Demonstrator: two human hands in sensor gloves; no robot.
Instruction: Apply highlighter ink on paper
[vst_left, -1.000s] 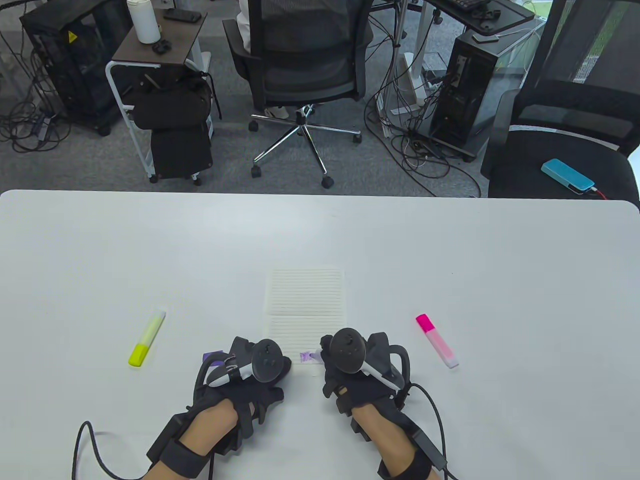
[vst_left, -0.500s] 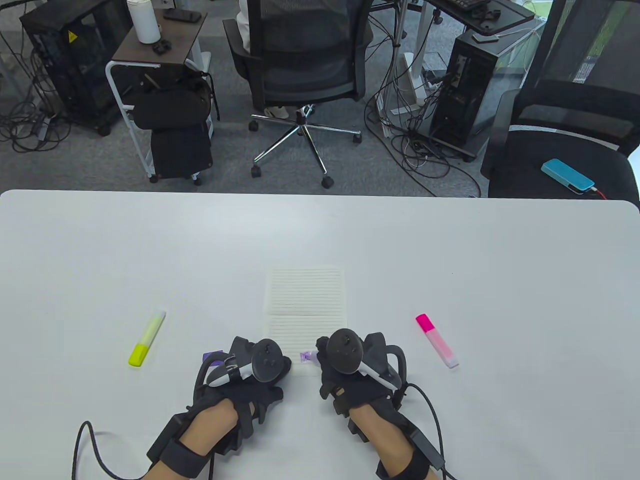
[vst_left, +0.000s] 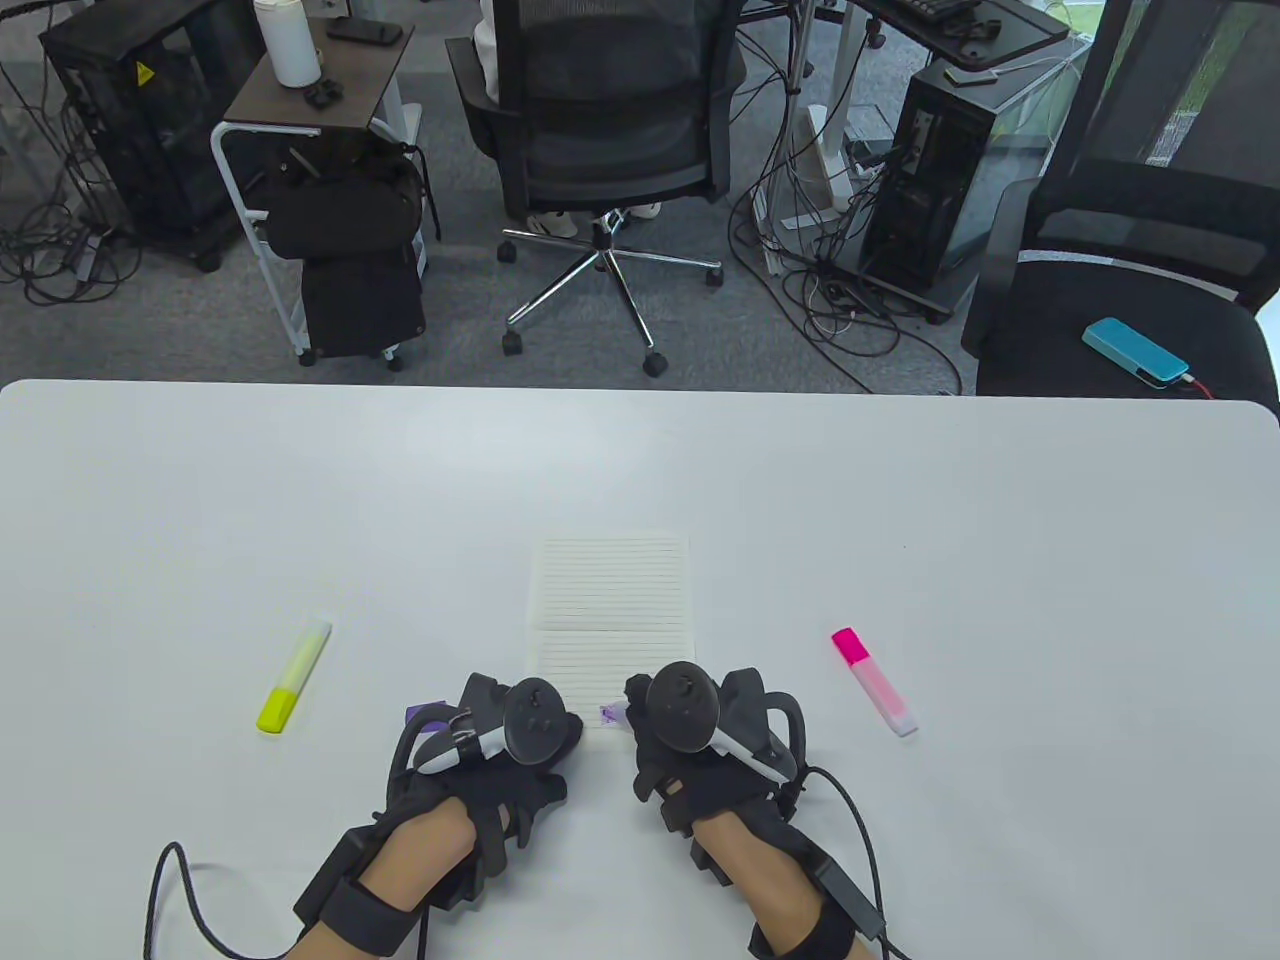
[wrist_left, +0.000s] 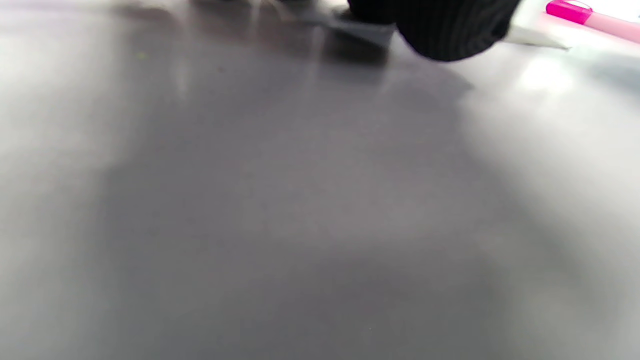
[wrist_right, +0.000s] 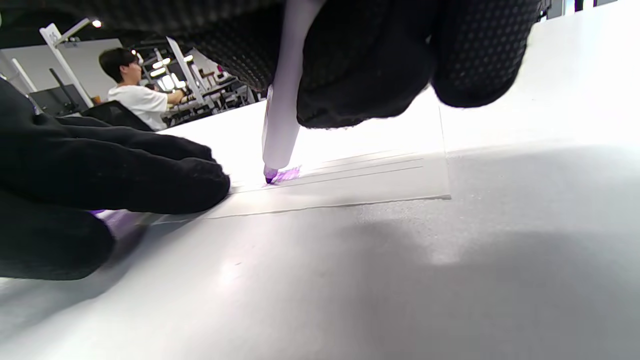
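Right grip (vst_left: 690, 740) grasps the purple highlighter (wrist_right: 282, 115) between its fingers (wrist_right: 360, 65), barrel nearly upright, tip touching the lined paper (vst_left: 612, 610) at its near left corner, where I note a short purple mark (wrist_right: 287, 174). Left grip (vst_left: 500, 745) rests on the surface (vst_left: 900, 480) at the paper's near left edge, fingers (wrist_right: 125, 165) curled, touching the sheet's edge; a purple piece (vst_left: 425, 713) shows beside this hand, but I cannot tell whether the hand holds it or whether the grip is clenched. I record the sheet lying flat at centre of the surface. A yellow highlighter (vst_left: 293, 675) lies well to the left, capped. A pink highlighter (vst_left: 874, 682) lies well to the right, capped.
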